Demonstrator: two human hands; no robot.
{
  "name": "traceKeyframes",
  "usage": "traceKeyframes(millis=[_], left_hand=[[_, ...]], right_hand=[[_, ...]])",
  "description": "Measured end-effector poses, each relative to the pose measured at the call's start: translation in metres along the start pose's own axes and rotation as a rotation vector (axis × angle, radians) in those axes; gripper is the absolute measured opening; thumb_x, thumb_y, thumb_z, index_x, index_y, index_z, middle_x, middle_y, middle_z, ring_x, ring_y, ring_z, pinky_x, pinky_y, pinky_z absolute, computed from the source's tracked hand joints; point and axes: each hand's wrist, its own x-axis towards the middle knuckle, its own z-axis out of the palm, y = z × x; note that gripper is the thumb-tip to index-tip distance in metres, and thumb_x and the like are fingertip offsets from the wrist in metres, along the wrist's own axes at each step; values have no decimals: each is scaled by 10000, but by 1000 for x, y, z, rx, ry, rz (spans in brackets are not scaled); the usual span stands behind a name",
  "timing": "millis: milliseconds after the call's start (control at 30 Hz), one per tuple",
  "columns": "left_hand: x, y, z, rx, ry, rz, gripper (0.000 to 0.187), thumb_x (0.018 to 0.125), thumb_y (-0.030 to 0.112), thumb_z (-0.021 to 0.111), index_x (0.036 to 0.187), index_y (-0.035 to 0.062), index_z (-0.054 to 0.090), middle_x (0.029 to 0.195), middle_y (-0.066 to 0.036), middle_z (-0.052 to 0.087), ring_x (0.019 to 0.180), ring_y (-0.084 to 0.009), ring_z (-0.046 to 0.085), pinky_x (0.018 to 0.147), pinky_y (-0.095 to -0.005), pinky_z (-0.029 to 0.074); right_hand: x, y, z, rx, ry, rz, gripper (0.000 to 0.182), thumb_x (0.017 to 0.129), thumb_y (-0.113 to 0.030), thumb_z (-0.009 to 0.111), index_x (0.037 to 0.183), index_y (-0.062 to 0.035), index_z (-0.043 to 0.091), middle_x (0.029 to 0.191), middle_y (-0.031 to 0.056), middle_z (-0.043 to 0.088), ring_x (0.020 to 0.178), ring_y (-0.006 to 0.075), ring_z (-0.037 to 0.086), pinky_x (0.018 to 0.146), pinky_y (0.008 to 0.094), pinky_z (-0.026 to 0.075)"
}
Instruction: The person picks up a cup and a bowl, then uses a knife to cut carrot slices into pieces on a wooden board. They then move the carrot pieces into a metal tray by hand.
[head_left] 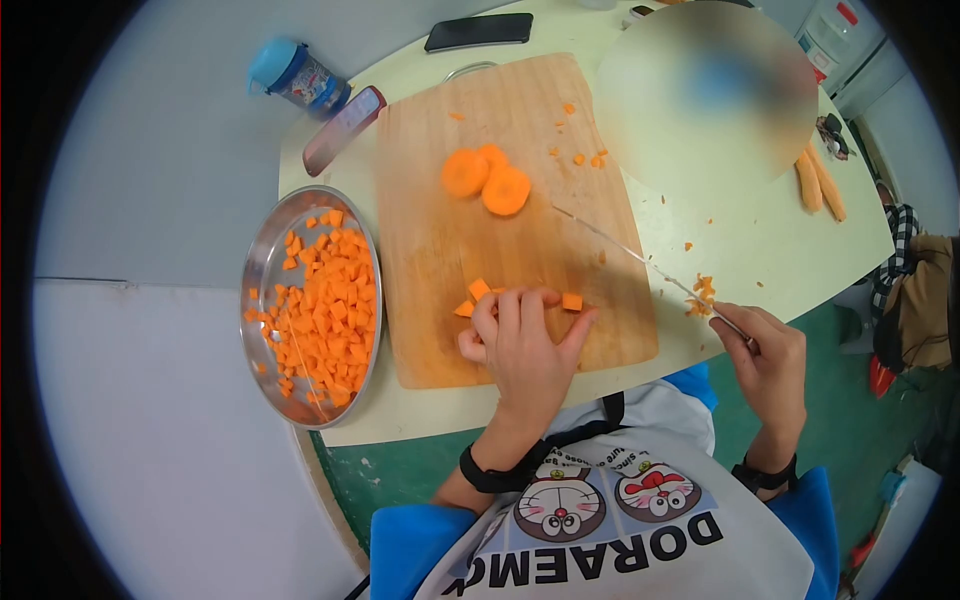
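My left hand (525, 335) lies on the near part of the wooden cutting board (420, 240), its fingers bent over orange carrot pieces (479, 290). A carrot cube (572, 301) rests between its forefinger and thumb, and whatever is under the fingers is hidden. My right hand (765, 360) is closed round the handle of a knife (645, 262), off the board's right edge. The thin blade points up and left over the board. Farther up the board, thick carrot slices (506, 190) form a small group, with small scraps (579, 159) to their right.
Left of the board, a metal tray (257, 345) holds many carrot cubes (340, 310). Two phones (345, 130) and a blue bottle (310, 82) are beyond it. Peeled-looking carrots (820, 182) and peelings (703, 295) lie on the table (680, 210) at right.
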Motion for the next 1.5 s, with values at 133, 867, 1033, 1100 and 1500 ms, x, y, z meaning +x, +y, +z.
traceKeyframes(millis=[133,867,1033,1100,1500], left_hand=[[0,1,-10,-62,-17,-5,391,636,370,778,861,132,565,911,12,529,970,-220,423,810,-400,229],[43,-11,-36,-1368,-138,-93,220,917,183,515,856,-22,569,757,-60,604,698,-113,576,660,-234,457],[43,-13,-35,-1352,-152,-98,225,929,149,481,819,-24,573,751,-57,603,674,-105,577,632,-228,459],[44,-14,-35,-1332,-208,-109,220,931,137,464,828,-25,571,753,-55,603,685,-104,565,644,-238,456],[18,-18,-17,-565,-17,118,171,779,132,652,917,46,601,895,-79,548,885,-192,516,771,-323,386]], right_hand=[[0,1,-5,-32,-13,-12,145,751,-32,675,890,1,650,739,108,644,524,194,599,482,245,462],[11,-20,-16,-240,-317,-293,164,724,-93,664,876,-87,604,695,41,582,581,230,585,496,330,447],[11,-19,-15,-254,-309,-293,148,733,-105,664,869,-87,609,686,42,580,576,229,584,493,330,445],[11,-18,-14,-255,-306,-283,136,734,-108,667,855,-85,611,684,44,582,574,228,584,494,331,446],[12,-12,-32,-135,-68,-47,124,767,-48,664,885,-12,649,754,122,641,541,221,606,491,267,467]])
